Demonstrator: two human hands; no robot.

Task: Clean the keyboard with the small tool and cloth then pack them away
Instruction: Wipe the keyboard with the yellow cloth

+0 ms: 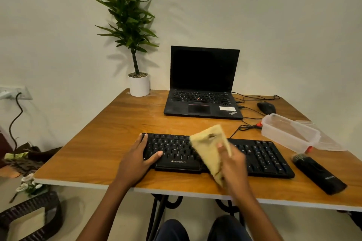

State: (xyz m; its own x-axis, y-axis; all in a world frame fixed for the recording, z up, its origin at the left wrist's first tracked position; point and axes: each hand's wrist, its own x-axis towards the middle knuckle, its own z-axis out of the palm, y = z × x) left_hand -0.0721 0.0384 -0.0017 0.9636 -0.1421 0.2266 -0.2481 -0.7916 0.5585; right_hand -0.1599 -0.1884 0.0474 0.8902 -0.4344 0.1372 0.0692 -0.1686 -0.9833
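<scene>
Two hands on keyboard [215, 154]: left hand [140, 157] flat, bracing its left end; right hand [233, 160] grips cloth [210, 148] mid-keyboard. Wiping underway; brush [318, 174] and open box [290, 133] right of keyboard, packing left.

My yellow cloth [210, 150] hides the middle of the keyboard [260, 156], and my right hand [233, 160] is blurred. The print on the black tool [319, 174] is too small to read.
</scene>
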